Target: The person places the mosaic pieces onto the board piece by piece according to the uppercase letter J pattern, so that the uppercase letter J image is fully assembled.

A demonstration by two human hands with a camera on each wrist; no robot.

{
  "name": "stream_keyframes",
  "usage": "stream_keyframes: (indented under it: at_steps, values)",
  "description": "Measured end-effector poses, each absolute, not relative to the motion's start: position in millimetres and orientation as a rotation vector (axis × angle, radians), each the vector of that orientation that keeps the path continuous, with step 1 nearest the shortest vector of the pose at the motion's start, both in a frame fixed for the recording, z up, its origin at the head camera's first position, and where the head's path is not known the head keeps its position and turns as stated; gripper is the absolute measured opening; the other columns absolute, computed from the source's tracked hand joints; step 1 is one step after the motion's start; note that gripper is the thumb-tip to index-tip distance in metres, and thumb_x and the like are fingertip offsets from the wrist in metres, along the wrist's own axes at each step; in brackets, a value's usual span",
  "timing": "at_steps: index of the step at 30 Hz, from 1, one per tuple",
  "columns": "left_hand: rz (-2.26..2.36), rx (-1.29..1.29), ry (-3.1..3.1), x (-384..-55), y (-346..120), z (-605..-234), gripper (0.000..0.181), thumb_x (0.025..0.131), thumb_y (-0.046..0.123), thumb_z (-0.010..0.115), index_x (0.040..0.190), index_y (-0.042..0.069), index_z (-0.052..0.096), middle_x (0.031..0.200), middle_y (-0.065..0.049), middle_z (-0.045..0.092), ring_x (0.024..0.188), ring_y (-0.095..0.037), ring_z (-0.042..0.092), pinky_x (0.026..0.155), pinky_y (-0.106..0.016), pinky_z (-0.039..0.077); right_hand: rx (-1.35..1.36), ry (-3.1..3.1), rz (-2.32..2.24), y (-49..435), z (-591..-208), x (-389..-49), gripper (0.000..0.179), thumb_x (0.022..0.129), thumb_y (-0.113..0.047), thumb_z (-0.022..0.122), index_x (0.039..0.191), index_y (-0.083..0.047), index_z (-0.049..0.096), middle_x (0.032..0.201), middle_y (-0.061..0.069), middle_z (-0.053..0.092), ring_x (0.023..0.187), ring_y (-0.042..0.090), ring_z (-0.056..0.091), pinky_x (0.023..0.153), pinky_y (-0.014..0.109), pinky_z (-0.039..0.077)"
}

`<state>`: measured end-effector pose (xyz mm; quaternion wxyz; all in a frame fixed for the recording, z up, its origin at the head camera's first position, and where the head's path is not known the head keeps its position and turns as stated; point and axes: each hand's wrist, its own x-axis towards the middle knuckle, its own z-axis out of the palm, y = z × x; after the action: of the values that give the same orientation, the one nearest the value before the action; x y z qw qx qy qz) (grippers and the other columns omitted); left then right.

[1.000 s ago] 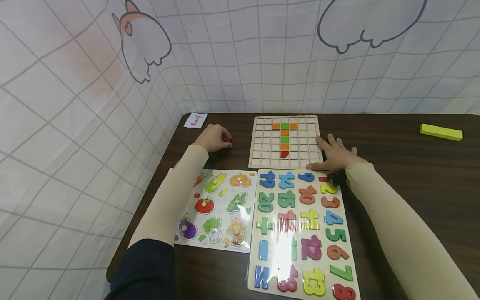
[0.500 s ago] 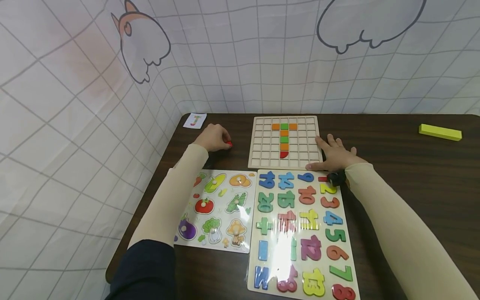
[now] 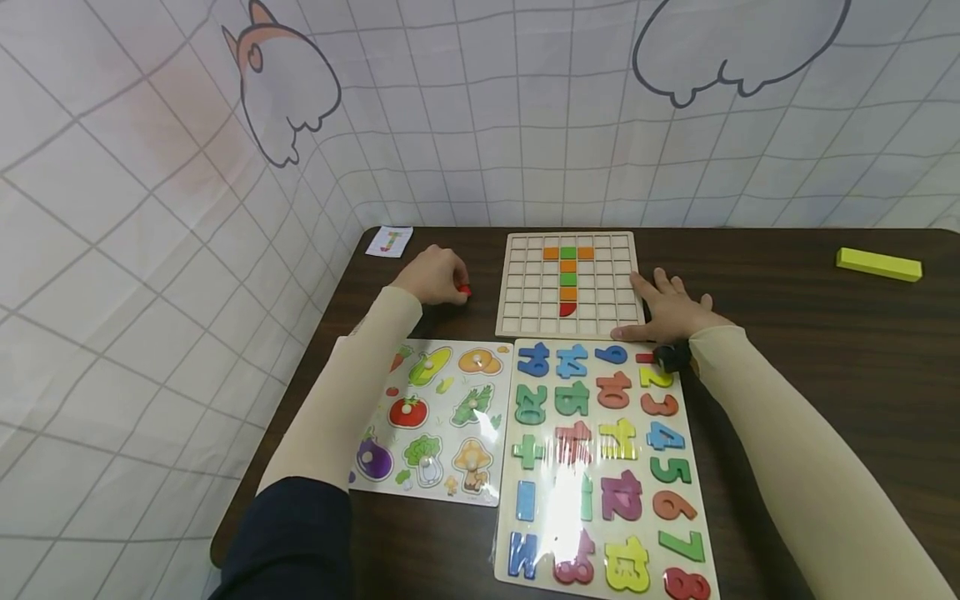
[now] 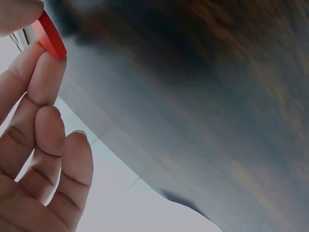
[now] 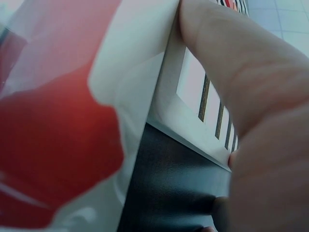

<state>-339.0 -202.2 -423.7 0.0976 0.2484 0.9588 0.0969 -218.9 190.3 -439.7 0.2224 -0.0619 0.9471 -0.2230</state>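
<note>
Between thumb and fingertips my left hand [image 3: 437,276] pinches a small flat red piece [image 4: 50,35], held over the dark table left of the wooden grid board [image 3: 536,283]. On that board, orange and green squares [image 3: 568,280] form a T shape, with a red rounded piece [image 3: 567,309] at the foot of its stem. My right hand [image 3: 671,310] rests at the board's right edge, fingers spread and thumb along its near corner. In the right wrist view the thumb [image 5: 241,63] touches the board's pale rim [image 5: 166,104].
A small card [image 3: 389,242] with a coloured pattern lies at the table's back left corner. Nearer stand a vegetable puzzle board [image 3: 442,492] and a number puzzle board [image 3: 506,467], side by side. A yellow bar [image 3: 879,264] lies far right.
My left hand has moved slightly right, toward the grid board, and the red piece in its fingers shows more. My right hand stays in place.
</note>
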Motion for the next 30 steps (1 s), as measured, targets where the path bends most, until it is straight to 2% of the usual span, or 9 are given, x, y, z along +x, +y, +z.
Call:
stream_keyframes:
  at_steps: [14,21,30]
  values:
    - [0.26,1.067,2.728,-326,-140,-419,0.01,0.085,0.025,0.081,0.088,0.015,0.078,0.083,0.002,0.072,0.079,-0.015,0.058,0.074,-0.03,0.051,-0.154,2.614,-0.619,192,-440,-219,0.117,0.091,-0.061,0.071,0.168,-0.011,-0.002,0.169,0.032,-0.014,0.155,0.058,-0.012,0.114,0.086,-0.007]
    - [0.166,1.188,2.651,-319,-108,-420,0.015,0.087,0.028,0.081,0.095,0.015,0.08,0.087,0.003,0.073,0.081,-0.014,0.058,0.078,-0.028,0.052,-0.151,2.617,-0.62,190,-440,-219,0.117,0.091,-0.061,0.071,0.168,-0.01,-0.001,0.169,0.033,-0.013,0.155,0.058,-0.011,0.114,0.086,-0.007]
    - [0.181,1.196,2.621,-315,-96,-418,0.016,0.087,0.026,0.081,0.098,0.014,0.081,0.091,0.002,0.076,0.086,-0.013,0.063,0.084,-0.028,0.056,-0.155,2.617,-0.633,191,-438,-219,0.118,0.09,-0.061,0.072,0.168,-0.011,-0.001,0.17,0.032,-0.012,0.156,0.058,-0.012,0.114,0.086,-0.008]
